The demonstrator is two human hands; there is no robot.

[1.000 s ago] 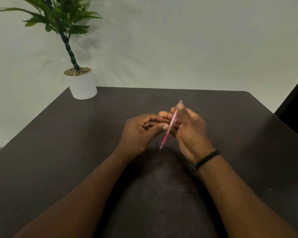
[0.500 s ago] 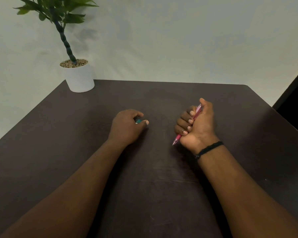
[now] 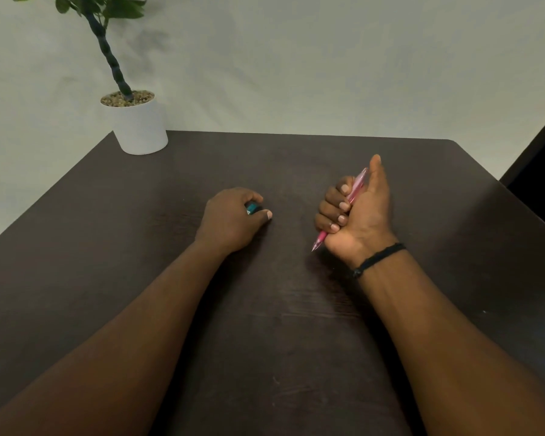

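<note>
hands drawn apart, right hand (image 3: pixel 361 217) now fisted round pink pen (image 3: pixel 358 185), left hand (image 3: pixel 228 221) gripping small teal piece (image 3: pixel 252 208)

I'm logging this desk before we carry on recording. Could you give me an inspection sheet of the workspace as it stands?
Surface: dark wood-grain table, with faint scuffs towards the near edge.
Job's things: pink pen, tip slanting down toward the table; small teal object, mostly hidden, so its kind cannot be told.
Clutter: potted plant in a white pot at the far left corner.
Grippers: left hand grips the small teal object; right hand holds the pink pen in a fist with the thumb straight, and has a black band on the wrist.
Cables: nothing seen.
Surroundings: pale wall behind; dark panel at the right edge.
</note>
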